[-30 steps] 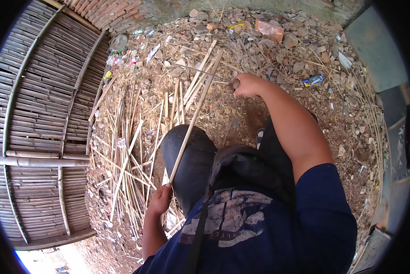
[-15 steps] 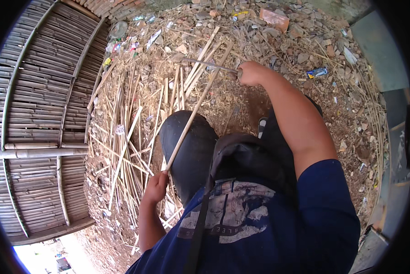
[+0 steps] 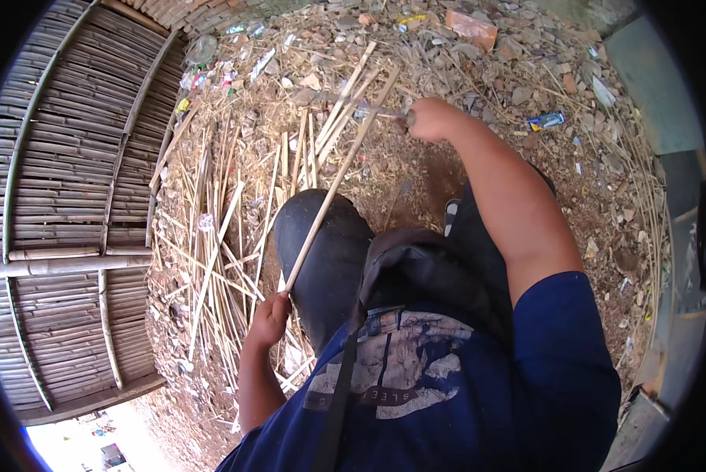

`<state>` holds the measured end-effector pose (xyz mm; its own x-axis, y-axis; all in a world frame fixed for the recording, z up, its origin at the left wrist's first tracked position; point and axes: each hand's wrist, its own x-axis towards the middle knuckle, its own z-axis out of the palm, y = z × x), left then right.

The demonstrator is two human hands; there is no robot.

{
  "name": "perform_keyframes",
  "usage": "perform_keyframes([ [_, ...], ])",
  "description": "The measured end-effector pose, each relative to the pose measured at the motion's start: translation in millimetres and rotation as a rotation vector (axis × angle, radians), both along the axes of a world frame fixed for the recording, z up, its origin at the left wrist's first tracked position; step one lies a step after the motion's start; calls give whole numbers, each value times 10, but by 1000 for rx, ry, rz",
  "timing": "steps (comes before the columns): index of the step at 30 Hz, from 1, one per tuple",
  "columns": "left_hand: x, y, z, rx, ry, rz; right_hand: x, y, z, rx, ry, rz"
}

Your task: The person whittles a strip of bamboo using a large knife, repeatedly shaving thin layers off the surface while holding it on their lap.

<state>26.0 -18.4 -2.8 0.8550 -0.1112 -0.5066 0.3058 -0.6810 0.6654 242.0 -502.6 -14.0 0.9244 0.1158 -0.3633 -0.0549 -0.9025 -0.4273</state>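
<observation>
My left hand (image 3: 270, 318) is closed round the near end of a long bamboo strip (image 3: 327, 206). From there the strip slants up and to the right, over the dark-clad left knee, to a far end above the litter. At the upper right, my right hand (image 3: 430, 121) grips the handle of a long-bladed knife (image 3: 392, 115). Its thin blade points left and meets or crosses the strip near the far end; motion smears it, and I cannot tell how deep it touches. More split bamboo strips (image 3: 211, 236) lie heaped on the ground to the left of the knee.
A slatted bamboo wall (image 3: 70, 157) stands along the left. Stones, dry shavings and scraps cover the ground, with a broken brick (image 3: 472, 28) at the far side and a blue wrapper (image 3: 546, 121) on the right. Grey-green panels (image 3: 656, 94) border the right side.
My right hand and the knife have shifted very slightly up and left, and the blade looks more blurred. My left hand keeps its hold on the bamboo strip.
</observation>
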Motion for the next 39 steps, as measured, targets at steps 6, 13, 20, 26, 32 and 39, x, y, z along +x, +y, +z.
perform_keyframes([
  [6, -8, -67, 103, 4, 32, -14, -159, 150, 152, 27, -43, -2],
  [13, -25, -30, -5, -12, -4, -6, -318, 407, 95, 156, -43, 421],
  [20, -16, -141, 172, 75, -26, -39, -109, 64, 155, 90, 101, 39],
  [26, -5, -176, 321, 127, -12, -62, -374, 638, 224, 44, 82, 426],
  [32, -61, -118, 116, 91, -85, -34, -109, 313, -1, -1, 271, 207],
  [39, -68, -129, 149, 37, -53, -21, -506, 761, 245, 5, -1, 437],
])
